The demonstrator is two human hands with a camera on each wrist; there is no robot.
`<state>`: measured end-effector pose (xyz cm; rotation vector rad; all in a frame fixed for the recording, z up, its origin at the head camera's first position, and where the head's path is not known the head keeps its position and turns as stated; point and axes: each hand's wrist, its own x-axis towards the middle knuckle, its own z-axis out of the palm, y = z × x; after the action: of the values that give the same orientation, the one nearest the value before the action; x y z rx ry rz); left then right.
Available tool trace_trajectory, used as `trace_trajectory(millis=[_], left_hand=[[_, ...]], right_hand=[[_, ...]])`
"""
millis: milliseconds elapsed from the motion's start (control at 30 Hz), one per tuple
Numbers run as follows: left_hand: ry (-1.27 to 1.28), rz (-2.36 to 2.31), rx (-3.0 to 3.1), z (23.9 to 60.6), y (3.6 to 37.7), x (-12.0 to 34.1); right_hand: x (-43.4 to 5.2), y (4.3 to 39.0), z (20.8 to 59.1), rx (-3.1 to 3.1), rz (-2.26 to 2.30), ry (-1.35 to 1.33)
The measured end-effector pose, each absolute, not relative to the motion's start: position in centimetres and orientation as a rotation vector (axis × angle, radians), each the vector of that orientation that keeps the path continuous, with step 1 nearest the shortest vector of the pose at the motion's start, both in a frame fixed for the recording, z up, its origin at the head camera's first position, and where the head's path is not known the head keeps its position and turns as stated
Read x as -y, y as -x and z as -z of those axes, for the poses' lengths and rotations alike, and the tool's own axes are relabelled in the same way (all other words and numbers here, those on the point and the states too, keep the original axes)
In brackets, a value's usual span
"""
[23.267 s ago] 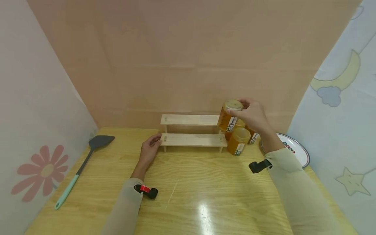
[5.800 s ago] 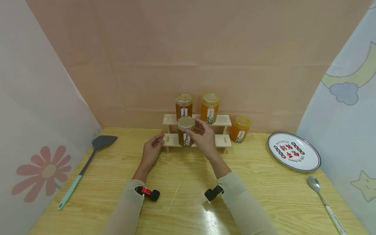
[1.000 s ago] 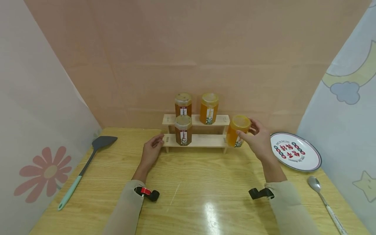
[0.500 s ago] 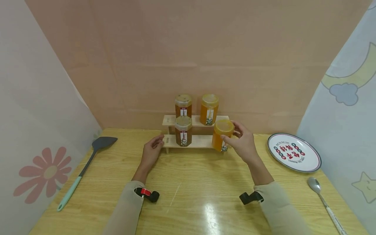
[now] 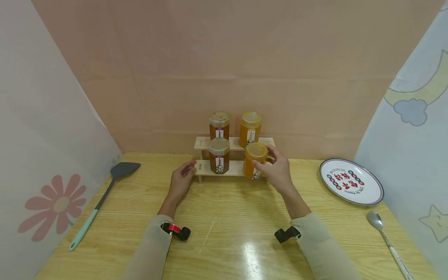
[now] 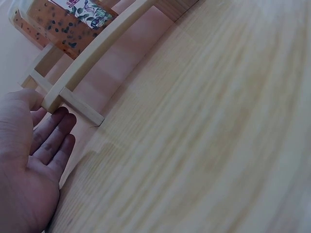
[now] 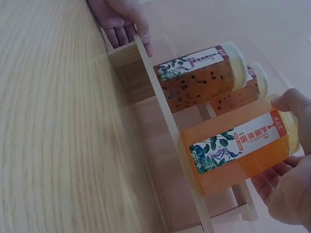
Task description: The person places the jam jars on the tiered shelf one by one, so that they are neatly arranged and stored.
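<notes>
My right hand (image 5: 278,173) holds an orange jam jar (image 7: 238,150) by its upper part, thumb on the near side. The jar (image 5: 252,163) is at the front edge of the lower tier of a small two-tier wooden rack (image 5: 235,168); whether its base fully rests there I cannot tell. My left hand (image 5: 182,179) pinches the left end of that tier between thumb and fingers (image 6: 56,141). Left of the held jar stands a darker, seed-flecked jar (image 7: 199,80). On the upper tier are another seed-flecked jar (image 5: 219,124) and a second orange jar (image 5: 250,128).
A spatula (image 5: 101,198) with a mint handle lies on the table at left. To the right are an oval plate (image 5: 371,181) with red lettering and a metal spoon (image 5: 386,241). A brown backdrop (image 5: 224,70) rises close behind the rack.
My right hand has carried the orange jar leftward from the rack's right end to a spot beside the front seed-flecked jar. My left hand stays at the rack's left end.
</notes>
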<state>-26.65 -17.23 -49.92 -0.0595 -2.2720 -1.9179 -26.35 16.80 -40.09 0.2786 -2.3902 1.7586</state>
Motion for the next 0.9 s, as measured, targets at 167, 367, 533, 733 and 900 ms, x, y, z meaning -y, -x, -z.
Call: trace_trajectory(millis=[167,367,533,733,900], left_hand=[[0.046,1.913,2.275,49.9,26.6,17.1],[0.043,1.919,2.277,49.9,26.6,17.1],[0.051,1.927,2.296,49.4,26.4,16.9],[0.051,1.905,2.296,49.8,26.6,17.0],[0.042,1.911,2.29,49.8,26.6,17.1]], right_hand=[[-16.0,26.5,40.5,2.368,-1.733,-0.273],[-15.6,26.4,40.7,2.339,-1.691,-0.224],[-16.1,26.3,40.5,2.351,-1.694,-0.246],[-17.2,26.1,39.9,2.346,-1.688,-0.409],[-17.4,26.2,39.8,2.332,-1.699,-0.453]])
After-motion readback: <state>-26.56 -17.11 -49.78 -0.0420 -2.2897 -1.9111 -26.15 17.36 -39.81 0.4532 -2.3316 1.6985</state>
